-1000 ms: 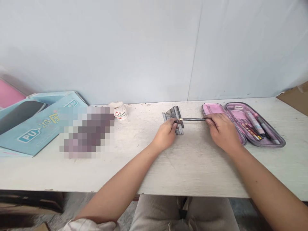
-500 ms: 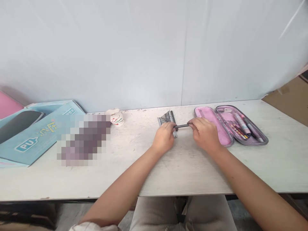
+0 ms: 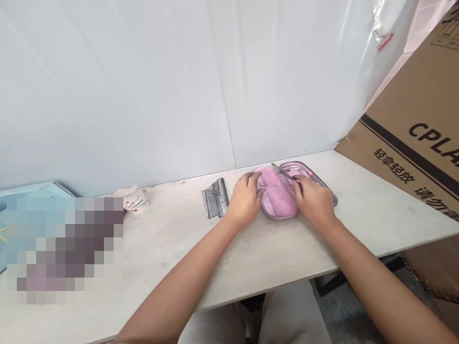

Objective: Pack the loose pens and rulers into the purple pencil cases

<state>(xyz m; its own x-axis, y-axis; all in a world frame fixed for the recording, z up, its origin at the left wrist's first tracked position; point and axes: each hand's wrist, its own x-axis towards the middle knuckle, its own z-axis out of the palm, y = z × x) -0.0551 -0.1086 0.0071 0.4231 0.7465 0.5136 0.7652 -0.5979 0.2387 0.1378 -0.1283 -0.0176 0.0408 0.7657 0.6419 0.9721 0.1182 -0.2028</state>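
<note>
The left hand [image 3: 245,200] has its fingers [image 3: 251,184] curled against the near half of the pink pencil case [image 3: 278,198], which lies between the hands. The right hand [image 3: 313,200] has narrowly bent fingers [image 3: 299,184] over its other half. Metal rulers [image 3: 215,198] lie just beside the left hand on the counter [image 3: 376,210].

Metal ruler set [image 3: 215,198] on worn white tabletop [image 3: 376,212], decorated cup [image 3: 132,199] further left (printed cardboard carton [image 3: 405,143] at right).

The head camera is looking forward and down from above the lap [image 3: 290,320], tilted, facing a wall [image 3: 125,95] across a table [image 3: 272,258], with the left hand [image 3: 244,200] and right hand [image 3: 313,201] fairly near.
</note>
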